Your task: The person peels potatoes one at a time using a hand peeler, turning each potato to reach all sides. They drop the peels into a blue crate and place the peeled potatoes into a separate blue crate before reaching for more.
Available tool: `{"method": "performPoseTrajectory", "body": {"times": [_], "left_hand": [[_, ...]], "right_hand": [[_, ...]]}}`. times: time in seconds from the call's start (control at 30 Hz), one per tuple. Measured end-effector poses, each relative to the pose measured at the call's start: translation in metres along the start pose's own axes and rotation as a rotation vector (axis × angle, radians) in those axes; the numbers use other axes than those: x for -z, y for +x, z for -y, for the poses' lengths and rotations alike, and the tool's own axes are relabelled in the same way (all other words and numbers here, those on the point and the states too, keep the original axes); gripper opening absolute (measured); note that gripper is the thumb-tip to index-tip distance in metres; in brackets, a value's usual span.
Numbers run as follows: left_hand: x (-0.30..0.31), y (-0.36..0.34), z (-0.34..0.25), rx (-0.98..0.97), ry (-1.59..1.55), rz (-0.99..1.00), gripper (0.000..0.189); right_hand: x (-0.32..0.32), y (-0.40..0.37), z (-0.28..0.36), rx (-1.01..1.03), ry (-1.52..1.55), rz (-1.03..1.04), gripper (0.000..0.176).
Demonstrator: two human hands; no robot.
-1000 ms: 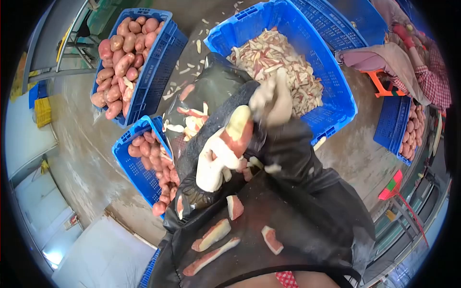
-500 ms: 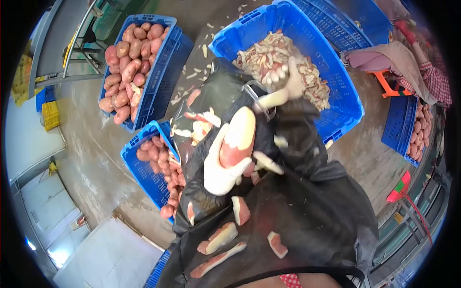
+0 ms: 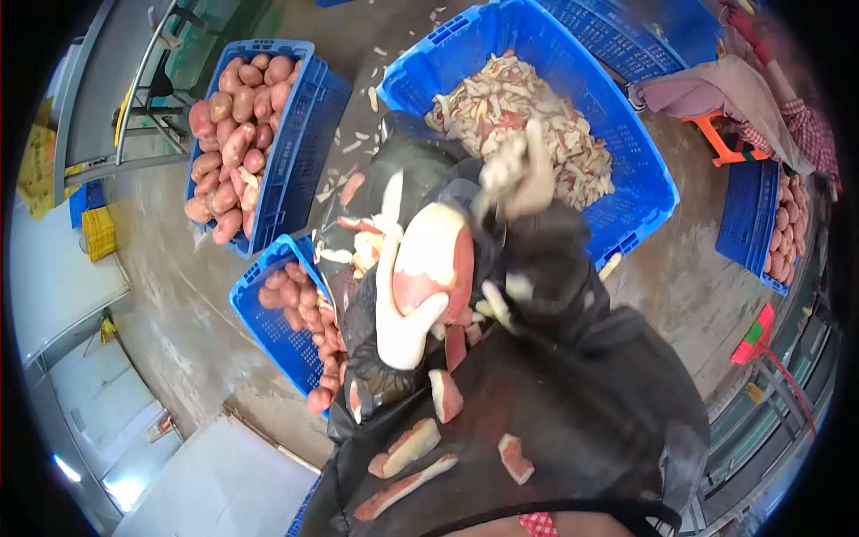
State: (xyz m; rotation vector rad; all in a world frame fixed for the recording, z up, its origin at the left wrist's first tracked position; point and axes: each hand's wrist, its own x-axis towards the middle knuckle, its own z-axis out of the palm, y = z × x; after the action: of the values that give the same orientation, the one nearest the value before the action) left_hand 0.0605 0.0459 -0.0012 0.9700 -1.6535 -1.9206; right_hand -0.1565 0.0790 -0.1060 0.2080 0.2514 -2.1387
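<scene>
A partly peeled potato (image 3: 436, 259), pale on top and red below, is held in my left hand (image 3: 400, 313), which wears a white glove. My right hand (image 3: 523, 179) is smeared by motion beside the potato, in front of the large crate. In the earlier view a metal peeler showed in it; now the tool is too blurred to make out. Potato peelings (image 3: 407, 447) lie on my dark apron (image 3: 573, 394), and more peelings (image 3: 365, 246) are heaped left of the potato.
A large blue crate (image 3: 640, 166) of peelings stands ahead. Blue crates of red potatoes stand upper left (image 3: 309, 134), lower left (image 3: 268, 336) and far right (image 3: 743, 215). Another person's checked sleeve (image 3: 810, 134) shows at right, near an orange stool (image 3: 720, 143).
The potato has turned and tilted in my left hand, showing a broader pale face. My right hand has moved slightly down and is more blurred. The view has shifted a little.
</scene>
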Motion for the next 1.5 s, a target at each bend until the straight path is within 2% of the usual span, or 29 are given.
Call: {"method": "performPoseTrajectory", "body": {"times": [0.03, 0.1, 0.17, 0.2, 0.23, 0.3, 0.37, 0.43, 0.47, 0.5, 0.6, 0.63, 0.7, 0.73, 0.77, 0.83, 0.87, 0.9, 0.97, 1.0, 1.03, 1.1, 1.17, 1.23, 1.27, 1.37, 1.4, 1.43, 1.5], "left_hand": [[-0.004, 0.003, -0.001, 0.006, -0.005, -0.004, 0.084], [-0.008, -0.002, -0.01, 0.157, -0.167, -0.054, 0.083], [-0.003, -0.001, 0.01, 0.087, -0.151, -0.071, 0.08], [-0.002, -0.001, 0.013, 0.049, -0.201, -0.061, 0.077], [-0.002, -0.001, 0.015, 0.016, -0.252, -0.049, 0.074], [-0.003, -0.007, 0.011, 0.149, -0.366, -0.101, 0.074], [-0.002, -0.005, 0.01, 0.228, -0.489, -0.14, 0.074], [0.002, -0.006, 0.012, 0.339, -0.733, -0.068, 0.073], [-0.002, -0.002, 0.01, 0.299, -0.723, -0.059, 0.073], [-0.002, -0.006, 0.01, 0.313, -0.72, -0.069, 0.073], [0.007, -0.008, 0.013, 0.547, -0.874, 0.006, 0.062], [0.007, -0.011, 0.012, 0.535, -0.875, 0.003, 0.062], [0.005, -0.008, 0.012, 0.551, -1.011, -0.08, 0.059], [0.003, -0.008, 0.013, 0.555, -1.013, -0.087, 0.059], [0.003, -0.011, 0.014, 0.585, -1.041, -0.115, 0.057], [0.005, -0.009, 0.015, 0.62, -1.095, -0.15, 0.054], [0.007, -0.007, 0.014, 0.647, -1.043, -0.11, 0.051], [0.009, -0.008, 0.012, 0.638, -1.043, -0.109, 0.051], [0.005, -0.007, 0.007, 0.634, -1.181, -0.065, 0.052], [-0.002, -0.004, 0.003, 0.665, -1.178, -0.133, 0.052], [0.004, -0.005, 0.005, 0.67, -1.11, -0.183, 0.054], [0.007, -0.004, 0.006, 0.618, -0.999, -0.05, 0.054], [0.001, -0.004, -0.002, 0.509, -0.895, -0.059, 0.056], [-0.002, -0.007, 0.0, 0.443, -0.788, -0.071, 0.058], [0.004, -0.005, 0.007, 0.38, -0.656, -0.054, 0.061], [0.017, 0.001, -0.003, 0.297, -0.512, -0.058, 0.072], [0.025, 0.002, -0.01, 0.186, -0.133, 0.041, 0.076], [0.031, 0.008, -0.013, 0.067, 0.245, 0.14, 0.08], [0.027, 0.013, -0.018, 0.035, 0.454, 0.238, 0.083]], "right_hand": [[-0.023, -0.026, -0.018, -0.088, 0.022, 0.286, 0.042], [-0.037, -0.027, -0.027, -0.025, -0.371, -0.304, 0.042], [-0.013, 0.004, -0.002, 0.128, -0.219, -0.369, 0.042], [-0.009, -0.001, 0.006, 0.05, -0.118, -0.381, 0.036], [-0.019, -0.018, -0.005, 0.01, 0.014, -0.024, 0.039], [-0.05, -0.045, -0.031, -0.058, -0.365, -0.15, 0.04], [-0.009, -0.011, -0.009, 0.015, -0.197, -0.354, 0.047], [0.01, -0.004, 0.006, 0.088, -0.117, -0.285, 0.045], [-0.021, -0.024, -0.005, -0.084, 0.192, 0.083, 0.04], [-0.055, -0.045, -0.02, -0.273, 0.267, 0.067, 0.041], [-0.031, -0.016, -0.02, 0.115, -0.312, -0.221, 0.039], [0.001, 0.005, -0.005, 0.106, -0.076, -0.159, 0.038], [-0.043, -0.027, -0.011, 0.16, -0.189, -0.033, 0.041], [-0.061, -0.042, -0.027, -0.148, 0.29, 0.149, 0.043], [-0.068, -0.05, -0.042, -0.024, -0.113, 0.228, 0.044], [-0.032, -0.01, -0.022, 0.161, -0.319, -0.226, 0.043], [-0.006, 0.012, -0.004, 0.13, -0.154, -0.268, 0.042], [0.041, 0.023, 0.002, 0.15, 0.038, 0.079, 0.037], [-0.035, -0.025, -0.027, -0.042, 0.343, 0.099, 0.032], [-0.072, -0.05, -0.041, -0.082, 0.045, 0.229, 0.041], [-0.067, -0.042, -0.039, -0.084, 0.054, 0.219, 0.041], [-0.034, 0.009, -0.011, 0.146, -0.202, -0.443, 0.041], [-0.036, 0.009, 0.002, 0.135, 0.105, 0.3, 0.035], [-0.065, 0.011, -0.018, -0.169, -0.21, -1.094, 0.037], [-0.054, 0.011, -0.014, -0.164, -0.207, -1.105, 0.037], [-0.01, 0.023, 0.004, 0.198, -0.455, -0.369, 0.035], [-0.012, 0.025, 0.016, 0.157, -0.182, -0.392, 0.036], [-0.015, 0.016, 0.021, 0.131, -0.185, -0.362, 0.038], [-0.044, -0.025, -0.001, -0.204, 0.267, -0.085, 0.037]]}}
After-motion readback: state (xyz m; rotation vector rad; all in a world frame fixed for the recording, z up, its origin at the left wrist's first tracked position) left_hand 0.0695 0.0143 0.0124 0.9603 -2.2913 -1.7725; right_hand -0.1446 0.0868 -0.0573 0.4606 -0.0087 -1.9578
